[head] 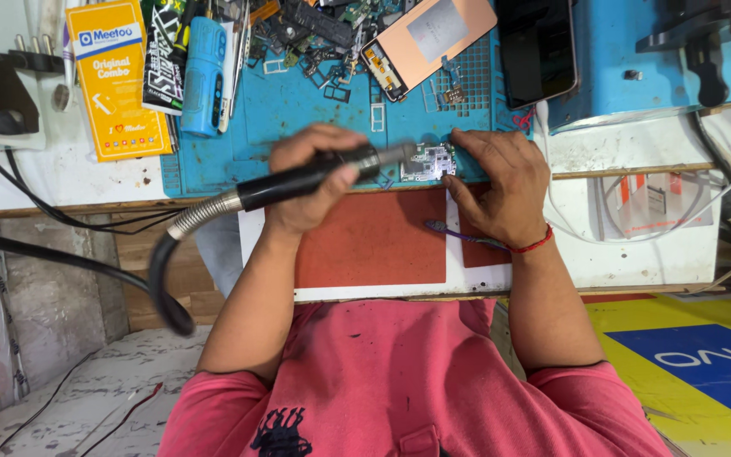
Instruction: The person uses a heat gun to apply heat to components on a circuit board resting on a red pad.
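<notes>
Wrapped fully around a black hot-air wand (298,180), the left hand (310,182) holds it level, with the metal nozzle pointing at a small circuit board (427,162) and ending just beside it. The right hand (497,190) lies palm-down on the near edge of the blue work mat (289,106), fingers loosely spread and gripping nothing; its fingertips press the bench right next to the board, which sits at the mat's front edge between the two hands. A ribbed metal sleeve and thick black hose (167,271) run from the wand's rear down past the bench front. A purple toothbrush (458,234) lies under the right wrist on a white drawer with red panels (374,241). Behind the board the mat is crowded: a phone screen panel lying face down (429,38), a dark phone (536,51), loose parts and frames (315,38), a blue cylinder-shaped device (203,76), and a yellow packet (116,80) off the mat's left edge.
</notes>
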